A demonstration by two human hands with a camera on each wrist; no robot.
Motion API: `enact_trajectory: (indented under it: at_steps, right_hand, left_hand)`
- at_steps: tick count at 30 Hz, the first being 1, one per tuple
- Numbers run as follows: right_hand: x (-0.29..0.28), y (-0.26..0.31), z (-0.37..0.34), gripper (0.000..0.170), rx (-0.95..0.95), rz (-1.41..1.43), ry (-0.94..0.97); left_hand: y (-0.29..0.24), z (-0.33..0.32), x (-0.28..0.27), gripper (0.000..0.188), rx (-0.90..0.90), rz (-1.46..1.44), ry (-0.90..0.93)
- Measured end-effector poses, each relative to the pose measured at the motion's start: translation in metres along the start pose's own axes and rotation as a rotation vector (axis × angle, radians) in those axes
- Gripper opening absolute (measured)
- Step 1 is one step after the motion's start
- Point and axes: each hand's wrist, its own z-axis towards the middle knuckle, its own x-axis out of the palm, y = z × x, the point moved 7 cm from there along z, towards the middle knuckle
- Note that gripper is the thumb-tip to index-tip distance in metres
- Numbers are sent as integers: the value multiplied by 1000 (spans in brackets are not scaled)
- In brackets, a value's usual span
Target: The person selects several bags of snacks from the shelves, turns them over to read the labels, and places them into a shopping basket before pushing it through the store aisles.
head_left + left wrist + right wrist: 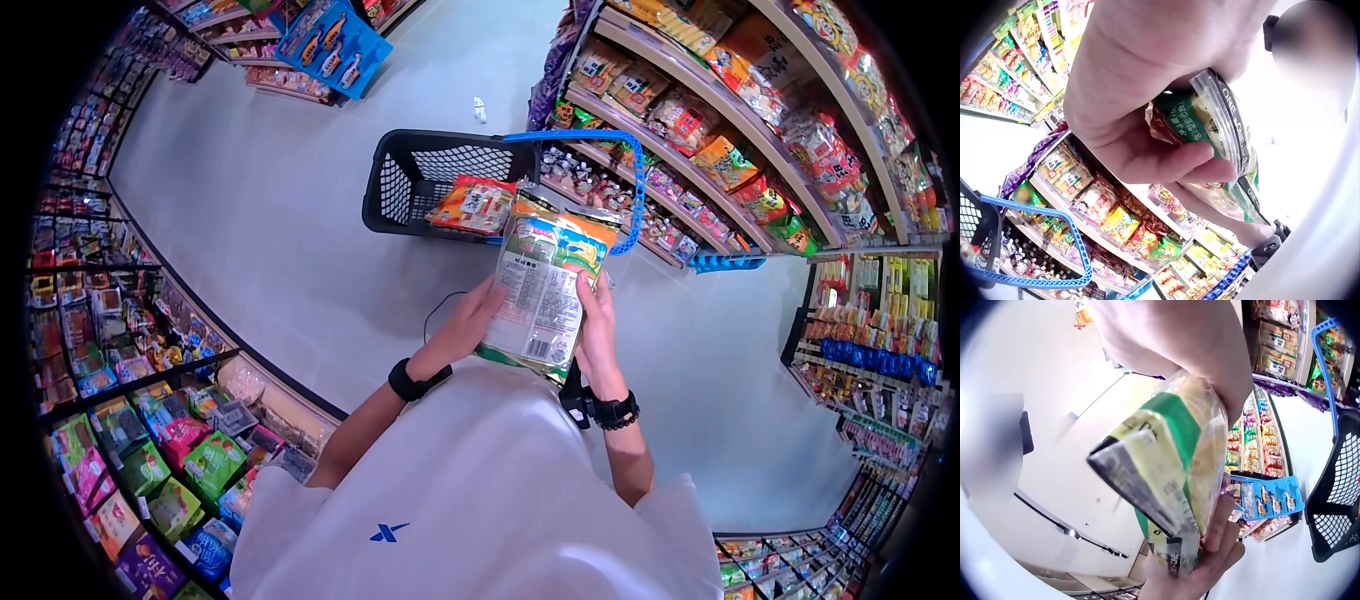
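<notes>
Both hands hold a small stack of snack bags (540, 285) in front of the white shirt. The top bag shows its printed back, with a text panel, a barcode and a green-and-blue upper part; an orange edge shows behind it. My left hand (474, 320) grips the stack's left side, with fingers curled round it in the left wrist view. At the right side my right hand (597, 325) grips it, thumb on the front. Green bands and clear sealed edges of the bags (1175, 434) show in the right wrist view.
A black shopping basket (385, 215) with a raised blue handle (640, 185) stands on the grey floor ahead, holding a red-orange snack bag (478, 205). Stocked shelves (690, 130) rise at the right; a long snack display (170, 420) lines the left. A blue display (335, 50) stands farther off.
</notes>
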Motion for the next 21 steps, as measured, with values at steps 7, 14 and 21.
enact_trajectory:
  at_steps: [7,14,21]
  right_hand:
    - [25,-12,29,44,16,-24,-9]
    - [33,14,82,31,-79,-149,-25]
    - [12,-21,161,39,100,32,-81]
  left_hand:
    - [-31,-10,-35,49,-110,-15,-2]
    - [-79,8,-31,49,-125,171,-16]
    - [-85,66,-72,41,-250,11,-113]
